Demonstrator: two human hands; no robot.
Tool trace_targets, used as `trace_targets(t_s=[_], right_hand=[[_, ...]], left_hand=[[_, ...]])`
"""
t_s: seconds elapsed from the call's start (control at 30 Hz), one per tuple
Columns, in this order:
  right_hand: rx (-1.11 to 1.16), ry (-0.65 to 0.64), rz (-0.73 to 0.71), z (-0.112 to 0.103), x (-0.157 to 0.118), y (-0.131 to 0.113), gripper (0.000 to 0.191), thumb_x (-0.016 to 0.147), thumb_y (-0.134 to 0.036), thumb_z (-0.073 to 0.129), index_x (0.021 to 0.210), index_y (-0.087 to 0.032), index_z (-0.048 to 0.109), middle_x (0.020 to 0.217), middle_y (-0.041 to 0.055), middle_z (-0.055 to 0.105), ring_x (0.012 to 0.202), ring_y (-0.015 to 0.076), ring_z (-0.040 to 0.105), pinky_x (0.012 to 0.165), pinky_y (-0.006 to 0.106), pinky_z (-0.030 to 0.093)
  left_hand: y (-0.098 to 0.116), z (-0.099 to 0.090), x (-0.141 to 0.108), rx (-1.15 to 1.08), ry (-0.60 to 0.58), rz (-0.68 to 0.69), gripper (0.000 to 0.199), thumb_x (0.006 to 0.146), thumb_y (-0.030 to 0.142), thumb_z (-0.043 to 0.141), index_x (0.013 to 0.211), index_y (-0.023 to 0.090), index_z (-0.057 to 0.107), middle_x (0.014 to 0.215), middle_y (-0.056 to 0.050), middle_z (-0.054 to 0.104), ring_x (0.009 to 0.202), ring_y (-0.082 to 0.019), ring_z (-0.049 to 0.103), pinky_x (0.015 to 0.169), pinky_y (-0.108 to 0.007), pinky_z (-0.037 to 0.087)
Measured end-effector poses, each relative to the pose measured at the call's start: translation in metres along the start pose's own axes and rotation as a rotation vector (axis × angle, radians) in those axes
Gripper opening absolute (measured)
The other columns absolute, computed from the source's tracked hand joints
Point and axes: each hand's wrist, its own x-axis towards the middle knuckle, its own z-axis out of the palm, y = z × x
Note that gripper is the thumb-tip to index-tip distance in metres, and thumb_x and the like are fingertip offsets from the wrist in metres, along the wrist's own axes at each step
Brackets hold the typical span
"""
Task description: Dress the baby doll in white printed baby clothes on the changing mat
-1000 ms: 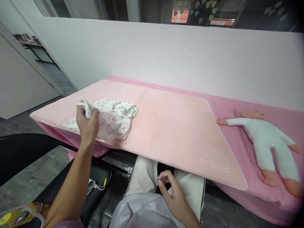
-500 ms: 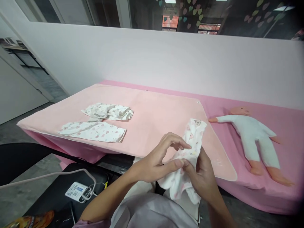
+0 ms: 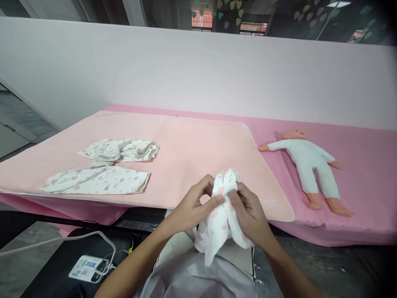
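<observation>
A small white baby garment point(image 3: 217, 231) with a pink, green and yellow print hangs bunched in front of my lap. My left hand point(image 3: 197, 205) pinches its upper left side between thumb and fingers. On the other side, my right hand point(image 3: 250, 210) grips it with the thumb pressed on the cloth and the fingers behind. Two gathered folds stand up between the hands, and the loose lower parts droop below. Which part of the garment each hand holds, I cannot tell.
Pink-printed baby pants point(image 3: 99, 181) and a crumpled white printed garment point(image 3: 136, 150) lie left on the peach mat point(image 3: 186, 157). A baby doll point(image 3: 310, 159) in white lies right on the pink cloth point(image 3: 366, 178). A cabled device point(image 3: 89, 268) rests on a black seat.
The garment's raised strip with the label has been lowered and gathered into folds. Both hands have shifted slightly left and now face each other across it. The view has turned right.
</observation>
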Motion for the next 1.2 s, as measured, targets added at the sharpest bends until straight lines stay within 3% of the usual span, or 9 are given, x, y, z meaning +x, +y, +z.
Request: trace_targets(t_s=[0.13, 0.33, 0.47, 0.6, 0.7, 0.8, 0.97, 1.07, 1.2], right_hand=[[-0.023, 0.069, 0.034, 0.000, 0.009, 0.001, 0.037, 0.106, -0.053, 0.056, 0.086, -0.022, 0.059, 0.068, -0.0032, 0.048, 0.058, 0.0122, 0.045, 0.053, 0.025, 0.039], [-0.160, 0.117, -0.028, -0.023, 0.031, -0.003, 0.030, 0.106, -0.048, 0.058, 0.113, -0.023, 0.073, 0.080, 0.0005, 0.067, 0.070, 0.0168, 0.062, 0.062, 0.027, 0.048], [-0.370, 0.260, -0.118, -0.069, 0.060, -0.010, 0.033, 0.103, -0.050, 0.061, 0.114, -0.023, 0.076, 0.087, 0.0030, 0.072, 0.076, 0.0200, 0.066, 0.068, 0.029, 0.052], [-0.629, 0.358, -0.155, -0.124, 0.118, -0.007, 0.039, 0.103, -0.056, 0.058, 0.112, -0.023, 0.077, 0.100, 0.0058, 0.076, 0.089, 0.0231, 0.068, 0.078, 0.032, 0.051], [-0.806, 0.305, -0.060, -0.161, 0.177, 0.021, 0.043, 0.105, -0.058, 0.051, 0.108, -0.023, 0.075, 0.097, 0.0052, 0.076, 0.086, 0.0223, 0.066, 0.075, 0.032, 0.047], [-0.970, 0.128, 0.149, -0.192, 0.226, 0.071, 0.042, 0.102, -0.057, 0.053, 0.093, -0.020, 0.070, 0.085, 0.0058, 0.073, 0.076, 0.0209, 0.061, 0.071, 0.032, 0.042], [-1.057, -0.129, 0.282, -0.230, 0.244, 0.146, 0.038, 0.095, -0.056, 0.060, 0.078, -0.021, 0.057, 0.081, 0.0057, 0.067, 0.073, 0.0195, 0.056, 0.068, 0.032, 0.038], [-0.970, -0.070, 0.233, -0.247, 0.234, 0.167, 0.041, 0.095, -0.060, 0.058, 0.079, -0.023, 0.052, 0.079, 0.0026, 0.061, 0.072, 0.0187, 0.052, 0.067, 0.032, 0.039], [-0.846, 0.175, 0.229, -0.262, 0.232, 0.176, 0.044, 0.095, -0.067, 0.056, 0.084, -0.025, 0.048, 0.073, -0.0018, 0.055, 0.068, 0.0177, 0.050, 0.066, 0.031, 0.038]], left_hand=[[-0.005, -0.001, 0.009, 0.036, 0.072, 0.006, 0.022, 0.105, 0.046, 0.059, 0.107, 0.025, 0.062, 0.102, -0.004, 0.066, 0.093, -0.019, 0.064, 0.085, -0.034, 0.054], [-0.009, -0.028, 0.029, 0.181, 0.128, 0.023, 0.027, 0.108, 0.046, 0.053, 0.103, 0.023, 0.067, 0.096, -0.004, 0.069, 0.089, -0.018, 0.064, 0.080, -0.031, 0.053], [-0.008, -0.074, 0.060, 0.305, 0.195, 0.018, 0.037, 0.106, 0.055, 0.052, 0.097, 0.022, 0.066, 0.087, -0.002, 0.065, 0.080, -0.017, 0.060, 0.068, -0.027, 0.047], [-0.015, -0.138, 0.118, 0.427, 0.265, -0.003, 0.046, 0.102, 0.065, 0.053, 0.099, 0.022, 0.067, 0.092, -0.003, 0.069, 0.083, -0.018, 0.062, 0.071, -0.028, 0.048], [-0.047, -0.186, 0.175, 0.555, 0.260, -0.124, 0.054, 0.098, 0.071, 0.052, 0.108, 0.021, 0.068, 0.102, -0.006, 0.074, 0.092, -0.022, 0.066, 0.078, -0.031, 0.051], [-0.100, -0.222, 0.221, 0.762, 0.105, -0.341, 0.060, 0.089, 0.075, 0.057, 0.104, 0.018, 0.069, 0.104, -0.011, 0.077, 0.093, -0.027, 0.069, 0.082, -0.035, 0.051], [-0.165, -0.257, 0.242, 1.032, -0.126, -0.513, 0.063, 0.076, 0.076, 0.062, 0.100, 0.019, 0.072, 0.122, -0.019, 0.076, 0.119, -0.039, 0.065, 0.098, -0.042, 0.047], [-0.173, -0.278, 0.234, 1.012, -0.129, -0.489, 0.060, 0.079, 0.075, 0.059, 0.100, 0.020, 0.072, 0.119, -0.018, 0.076, 0.114, -0.037, 0.067, 0.096, -0.041, 0.048], [-0.175, -0.308, 0.229, 0.855, -0.057, -0.462, 0.060, 0.081, 0.075, 0.058, 0.103, 0.020, 0.071, 0.111, -0.012, 0.077, 0.094, -0.028, 0.070, 0.076, -0.032, 0.050]])
